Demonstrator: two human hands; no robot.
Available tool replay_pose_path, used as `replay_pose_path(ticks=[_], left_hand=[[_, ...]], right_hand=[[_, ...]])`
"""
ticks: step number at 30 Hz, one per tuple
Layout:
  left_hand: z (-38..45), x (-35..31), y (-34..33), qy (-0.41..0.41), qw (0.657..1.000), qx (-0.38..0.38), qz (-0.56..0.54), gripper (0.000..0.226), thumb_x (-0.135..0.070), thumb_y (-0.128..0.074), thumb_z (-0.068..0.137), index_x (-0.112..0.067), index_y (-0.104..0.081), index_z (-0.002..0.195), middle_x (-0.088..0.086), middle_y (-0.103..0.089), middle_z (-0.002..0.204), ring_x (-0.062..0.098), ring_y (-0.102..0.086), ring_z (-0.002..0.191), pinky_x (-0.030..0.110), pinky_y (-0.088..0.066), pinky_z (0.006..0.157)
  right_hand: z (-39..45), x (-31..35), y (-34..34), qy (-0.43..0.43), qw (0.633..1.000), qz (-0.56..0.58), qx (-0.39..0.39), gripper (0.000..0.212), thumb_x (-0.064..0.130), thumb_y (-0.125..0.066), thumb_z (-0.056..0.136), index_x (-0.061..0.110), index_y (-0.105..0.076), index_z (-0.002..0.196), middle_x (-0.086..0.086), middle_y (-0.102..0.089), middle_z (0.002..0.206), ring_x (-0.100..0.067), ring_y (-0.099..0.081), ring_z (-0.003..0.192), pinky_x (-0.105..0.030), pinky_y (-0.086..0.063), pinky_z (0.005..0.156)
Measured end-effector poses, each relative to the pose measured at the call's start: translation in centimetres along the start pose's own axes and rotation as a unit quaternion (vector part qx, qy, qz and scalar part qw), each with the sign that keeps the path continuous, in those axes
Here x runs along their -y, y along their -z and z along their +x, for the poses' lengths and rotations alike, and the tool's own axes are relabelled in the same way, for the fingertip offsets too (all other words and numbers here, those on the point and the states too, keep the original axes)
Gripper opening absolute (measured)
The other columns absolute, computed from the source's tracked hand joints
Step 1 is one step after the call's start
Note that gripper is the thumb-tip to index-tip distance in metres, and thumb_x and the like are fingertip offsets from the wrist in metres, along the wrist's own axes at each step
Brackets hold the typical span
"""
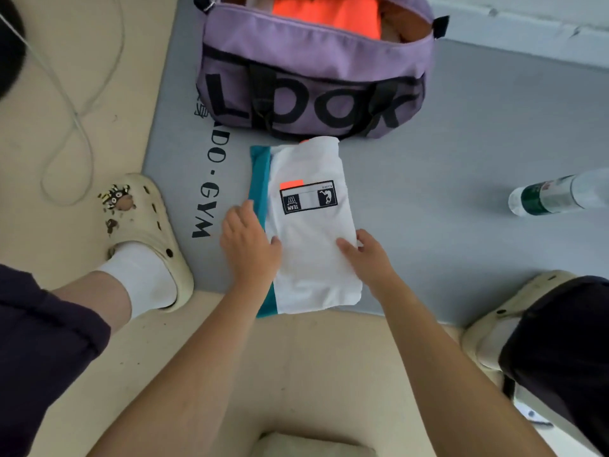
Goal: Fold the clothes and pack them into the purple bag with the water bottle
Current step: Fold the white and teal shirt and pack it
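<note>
Our left hand (pixel 248 240) and right hand (pixel 365 255) press flat, fingers relaxed, on the folded white-and-teal shirt (pixel 309 232) on the gym mat (pixel 428 192). Orange garment (pixel 326 14) already in purple bag (pixel 313 70); shirt and water bottle (pixel 557 196) remain unpacked.

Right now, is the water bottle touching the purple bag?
Apart. The head view shows the water bottle lying on the grey mat, with bare mat between it and the purple bag.
</note>
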State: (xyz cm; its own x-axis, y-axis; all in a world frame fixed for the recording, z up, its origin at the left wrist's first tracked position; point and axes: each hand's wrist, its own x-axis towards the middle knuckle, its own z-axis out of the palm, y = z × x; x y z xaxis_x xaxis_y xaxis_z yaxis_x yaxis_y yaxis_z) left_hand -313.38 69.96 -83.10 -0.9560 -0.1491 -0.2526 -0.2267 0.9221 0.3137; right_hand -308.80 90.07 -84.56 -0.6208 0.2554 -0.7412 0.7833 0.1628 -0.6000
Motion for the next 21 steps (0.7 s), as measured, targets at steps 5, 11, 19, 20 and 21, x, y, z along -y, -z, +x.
replay_pose_path(ticks=[5, 11, 19, 20, 21], left_hand=[[0.7, -8.0, -1.8, -0.373, 0.915, 0.126, 0.089, 0.046, -0.024, -0.057, 0.086, -0.021, -0.052, 0.133, 0.001, -0.043, 0.147, 0.025, -0.029, 0.141, 0.044, -0.017, 0.114], [2.5, -12.1, -4.9, -0.467, 0.809, 0.253, 0.251, 0.034, -0.039, -0.058, 0.088, -0.022, -0.060, 0.118, 0.001, -0.054, 0.124, 0.023, -0.042, 0.124, 0.038, -0.024, 0.106], [8.9, -11.5, -3.2, -0.246, 0.847, 0.432, 0.188, 0.037, -0.054, -0.075, 0.075, -0.025, -0.052, 0.076, -0.004, -0.059, 0.086, 0.017, -0.056, 0.078, 0.028, -0.038, 0.059], [9.6, -10.8, -2.8, -0.234, 0.851, 0.432, 0.188, 0.035, -0.052, -0.075, 0.075, -0.025, -0.052, 0.076, -0.003, -0.061, 0.089, 0.018, -0.056, 0.079, 0.029, -0.039, 0.060], [10.1, -10.1, -2.4, -0.228, 0.866, 0.408, 0.179, 0.035, -0.052, -0.074, 0.076, -0.025, -0.052, 0.078, -0.002, -0.062, 0.092, 0.020, -0.057, 0.082, 0.030, -0.040, 0.062]], right_hand=[[1.5, -1.2, 4.3, 0.012, 0.973, -0.190, 0.127, 0.022, 0.036, -0.068, 0.086, 0.022, -0.067, 0.103, 0.004, -0.066, 0.095, -0.013, -0.059, 0.087, -0.024, -0.042, 0.072], [4.2, 0.3, 10.1, 0.056, 0.947, -0.299, 0.104, 0.018, 0.023, -0.074, 0.079, 0.023, -0.070, 0.097, 0.007, -0.062, 0.089, -0.015, -0.058, 0.088, -0.016, -0.039, 0.064], [8.2, 2.7, 11.8, 0.141, 0.901, -0.404, -0.070, 0.037, 0.046, -0.063, 0.088, 0.014, -0.065, 0.106, -0.008, -0.061, 0.109, -0.028, -0.055, 0.107, -0.038, -0.031, 0.094], [8.4, 2.8, 11.9, 0.145, 0.891, -0.420, -0.089, 0.041, 0.050, -0.061, 0.088, 0.013, -0.064, 0.107, -0.009, -0.060, 0.108, -0.028, -0.053, 0.108, -0.038, -0.029, 0.093], [8.5, 2.8, 11.9, 0.147, 0.878, -0.442, -0.110, 0.044, 0.051, -0.060, 0.088, 0.013, -0.063, 0.109, -0.010, -0.059, 0.109, -0.029, -0.051, 0.109, -0.039, -0.027, 0.093]])
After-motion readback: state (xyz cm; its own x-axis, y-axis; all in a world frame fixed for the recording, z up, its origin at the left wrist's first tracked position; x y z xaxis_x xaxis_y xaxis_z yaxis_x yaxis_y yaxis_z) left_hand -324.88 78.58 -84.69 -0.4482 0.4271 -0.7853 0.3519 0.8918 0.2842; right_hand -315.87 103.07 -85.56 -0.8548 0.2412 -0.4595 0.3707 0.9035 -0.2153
